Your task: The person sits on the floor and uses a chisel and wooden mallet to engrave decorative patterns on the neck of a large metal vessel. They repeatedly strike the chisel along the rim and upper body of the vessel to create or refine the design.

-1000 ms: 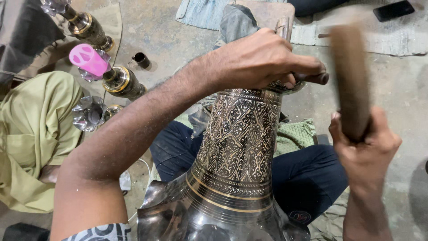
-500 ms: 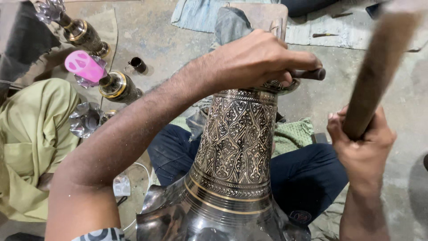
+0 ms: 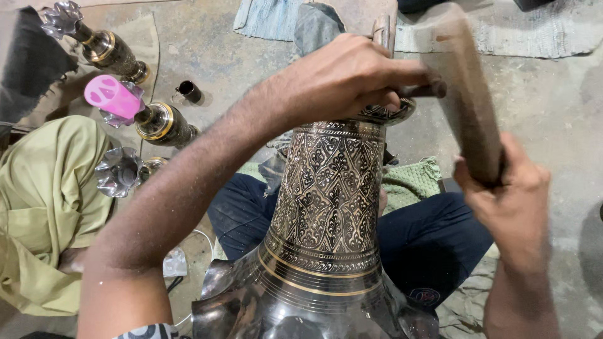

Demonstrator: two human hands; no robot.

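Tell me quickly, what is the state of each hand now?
Left hand: closed around a thin dark tool at the top of the engraved metal vase.
Right hand: closed, holding a wooden stick.

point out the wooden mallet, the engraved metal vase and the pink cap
wooden mallet (image 3: pixel 470 107), head view, middle of the wooden shaft above the right hand.
engraved metal vase (image 3: pixel 330 194), head view, patterned neck.
pink cap (image 3: pixel 113 97), head view, side of the cap.

Soft even light, glare on vase, motion-blurred wooden stick
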